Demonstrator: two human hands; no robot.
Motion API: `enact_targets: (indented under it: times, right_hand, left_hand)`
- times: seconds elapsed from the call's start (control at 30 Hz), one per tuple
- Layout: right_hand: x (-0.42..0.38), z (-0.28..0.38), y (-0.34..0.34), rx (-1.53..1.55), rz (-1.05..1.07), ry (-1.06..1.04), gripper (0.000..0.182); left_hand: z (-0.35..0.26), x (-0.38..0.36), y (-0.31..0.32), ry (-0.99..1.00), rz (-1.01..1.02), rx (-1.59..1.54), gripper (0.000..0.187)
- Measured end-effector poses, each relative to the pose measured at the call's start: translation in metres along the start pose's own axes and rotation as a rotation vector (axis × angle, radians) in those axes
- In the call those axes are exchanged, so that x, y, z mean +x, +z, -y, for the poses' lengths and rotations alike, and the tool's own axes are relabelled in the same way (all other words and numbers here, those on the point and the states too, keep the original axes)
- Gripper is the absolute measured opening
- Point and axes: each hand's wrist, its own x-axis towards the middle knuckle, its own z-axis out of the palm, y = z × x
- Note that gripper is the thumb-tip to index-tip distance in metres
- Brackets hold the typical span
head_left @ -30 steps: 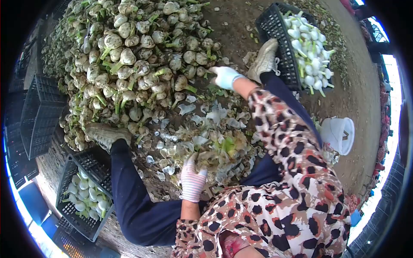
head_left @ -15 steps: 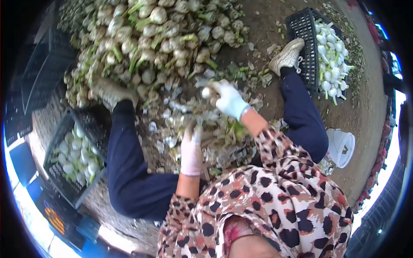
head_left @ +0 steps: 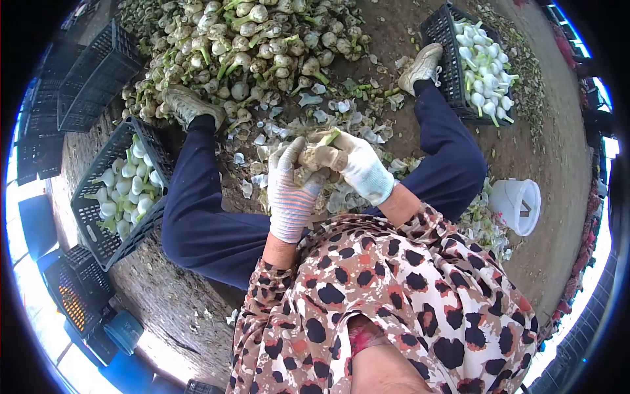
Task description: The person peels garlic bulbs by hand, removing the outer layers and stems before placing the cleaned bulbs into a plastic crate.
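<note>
My gloved left hand (head_left: 292, 194) and my gloved right hand (head_left: 364, 167) meet in front of me, fingers closed around a garlic bulb (head_left: 307, 157). Its skin looks brownish and dirty, and a short green stem (head_left: 333, 136) sticks up by the right fingers. The gloves cover much of the bulb. Peeled-off garlic skins (head_left: 351, 190) litter the ground beneath both hands. Beyond them rises a large heap of unpeeled garlic (head_left: 262, 46), with stubs of green stem.
White, clean garlic fills a black crate (head_left: 448, 62) at the far right and another crate (head_left: 98, 226) on the left. Stacked dark crates (head_left: 98, 82) stand further left. A white bucket (head_left: 515, 207) is beside my right knee. My shoes (head_left: 190, 105) flank the heap's near edge.
My right hand has come back toward my body and my left hand has risen to join it. Earlier they were apart, with a bulb in the right hand. The view has shifted slightly.
</note>
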Motion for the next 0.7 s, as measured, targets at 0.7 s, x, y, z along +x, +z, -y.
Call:
enact_targets:
  times: [0.7]
  right_hand:
    - [-0.032,-0.011,0.011,-0.323,0.102,-0.319,0.017]
  left_hand:
    - [-0.018,-0.029,-0.029,-0.442,0.409,-1.289,0.042]
